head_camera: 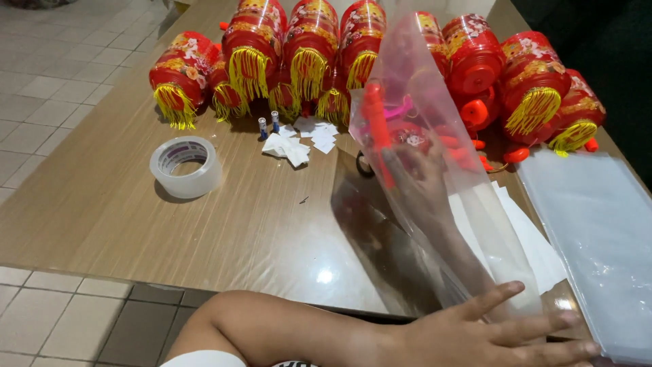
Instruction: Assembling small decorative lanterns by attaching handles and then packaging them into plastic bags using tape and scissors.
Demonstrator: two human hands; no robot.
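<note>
head view: left hand (pixel 496 333) flat, fingers spread, pressing mouth of clear plastic bag (pixel 435 170) at table edge. right hand (pixel 424 180) inside bag, closed around red lantern (pixel 401 132); exact grip blurred. bag stack (pixel 598 231) right. tape roll (pixel 185 166) left. white slips (pixel 299 139) before lantern row (pixel 312 54).

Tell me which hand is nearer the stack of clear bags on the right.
Left. The left hand lies beside the stack's near corner, fingertips at its edge. The right hand is deep inside the raised clear bag, farther left.
</note>
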